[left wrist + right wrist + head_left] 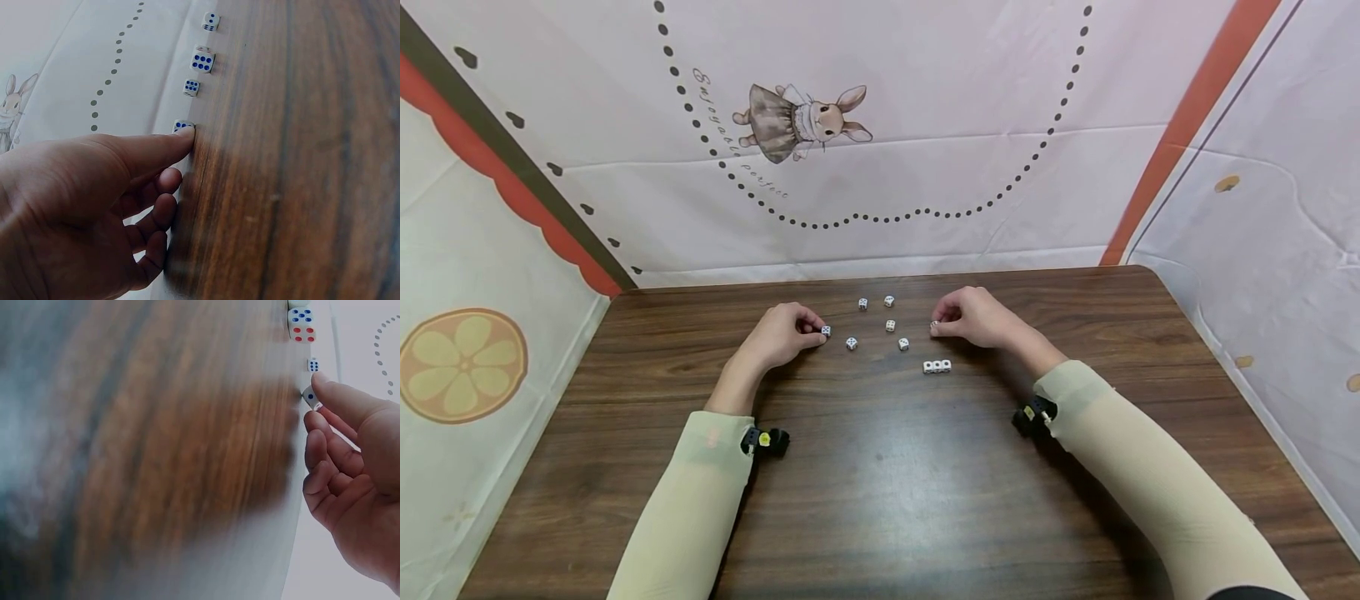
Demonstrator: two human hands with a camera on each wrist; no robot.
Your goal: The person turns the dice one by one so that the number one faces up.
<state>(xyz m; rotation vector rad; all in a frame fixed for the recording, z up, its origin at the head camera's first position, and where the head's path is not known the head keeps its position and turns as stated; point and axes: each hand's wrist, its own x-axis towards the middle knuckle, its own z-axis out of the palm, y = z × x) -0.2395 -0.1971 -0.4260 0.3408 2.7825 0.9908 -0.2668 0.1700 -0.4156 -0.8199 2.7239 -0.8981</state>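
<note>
My left hand [784,333] pinches a white die [826,331] between thumb and fingers at the left of the group. In the left wrist view the thumb covers part of that die [182,125], and blue pips show above it. Across the group, my right hand [977,318] holds another white die [934,326] by thumb and fingertips. The right wrist view shows this die [310,397] tilted, one blue pip facing the camera. Between the hands lie several loose dice, among them a near-left die [852,343] and a near-right die [903,343].
Three dice in a joined row [937,367] lie nearer to me, just below the right hand. Two dice, a left one [862,304] and a right one [889,301], sit toward the back of the wooden table [880,483]. A printed cloth [925,167] hangs behind its far edge.
</note>
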